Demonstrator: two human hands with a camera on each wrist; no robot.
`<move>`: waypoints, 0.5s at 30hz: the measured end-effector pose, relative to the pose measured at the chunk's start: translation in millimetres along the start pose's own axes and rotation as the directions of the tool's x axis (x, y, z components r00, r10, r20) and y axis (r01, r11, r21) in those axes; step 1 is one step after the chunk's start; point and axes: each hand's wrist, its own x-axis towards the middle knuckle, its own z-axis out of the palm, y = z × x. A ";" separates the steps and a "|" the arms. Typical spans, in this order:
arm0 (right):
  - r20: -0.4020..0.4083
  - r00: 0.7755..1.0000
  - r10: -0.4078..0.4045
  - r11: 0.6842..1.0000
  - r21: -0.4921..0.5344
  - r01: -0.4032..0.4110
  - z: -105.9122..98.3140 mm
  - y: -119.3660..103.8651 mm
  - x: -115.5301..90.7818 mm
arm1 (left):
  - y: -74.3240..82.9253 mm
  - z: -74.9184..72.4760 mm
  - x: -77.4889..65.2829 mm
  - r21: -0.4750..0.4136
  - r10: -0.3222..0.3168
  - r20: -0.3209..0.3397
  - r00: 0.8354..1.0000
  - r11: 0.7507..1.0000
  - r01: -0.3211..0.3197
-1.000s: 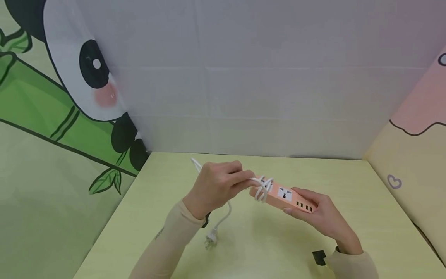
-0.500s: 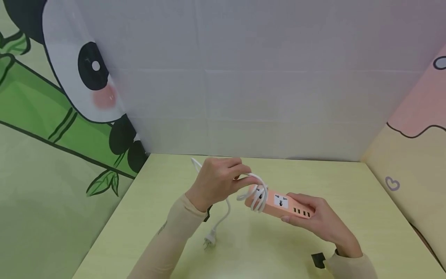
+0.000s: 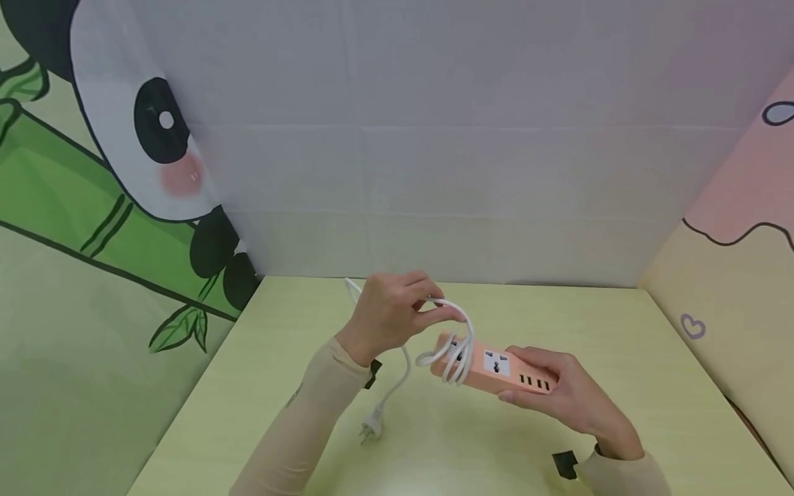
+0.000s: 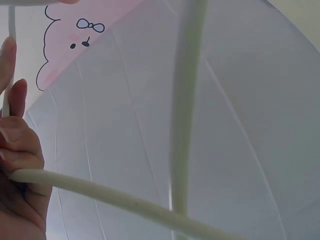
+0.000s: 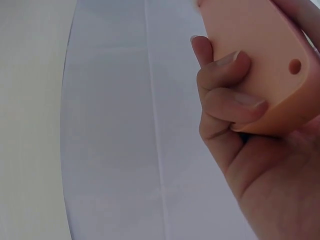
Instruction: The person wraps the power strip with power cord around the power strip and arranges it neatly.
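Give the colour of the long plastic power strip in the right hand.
The power strip is light peach, seen best in the head view.

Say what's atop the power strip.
White cord loops across the left end of the strip, partly covering one socket. Another socket and four slots show. Parts beneath cord and right hand are hidden.

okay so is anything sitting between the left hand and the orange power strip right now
Yes: loops of the white cord lie across the end of the power strip nearest the left hand, which holds that same cord. Nothing else visible stands between them.
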 end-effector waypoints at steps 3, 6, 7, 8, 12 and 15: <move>0.014 1.000 0.005 1.000 0.011 -0.005 1.2 0.1 0.8 | 0.1 1.6 0.6 -0.079 -0.023 0.024 0.999 0.997 0.025; 0.016 1.000 0.000 1.000 0.002 0.000 1.5 0.0 1.7 | 0.1 3.4 2.0 -0.173 -0.030 0.059 0.998 0.984 0.040; 0.016 1.000 0.000 1.000 -0.001 0.000 1.8 0.1 1.8 | 0.1 3.8 2.2 -0.199 -0.030 0.070 0.997 0.979 0.043; 0.015 1.000 0.000 1.000 -0.003 0.000 2.1 0.0 1.9 | -0.1 4.2 2.6 -0.221 -0.027 0.079 0.997 0.974 0.044; 0.019 1.000 -0.007 1.000 0.002 0.007 2.8 0.2 2.1 | -1.7 5.7 3.5 -0.283 -0.016 0.105 0.994 0.958 0.045; 0.026 1.000 -0.013 1.000 0.012 0.013 3.3 -0.7 2.1 | -3.3 7.3 2.7 -0.310 -0.023 0.117 0.993 0.949 0.058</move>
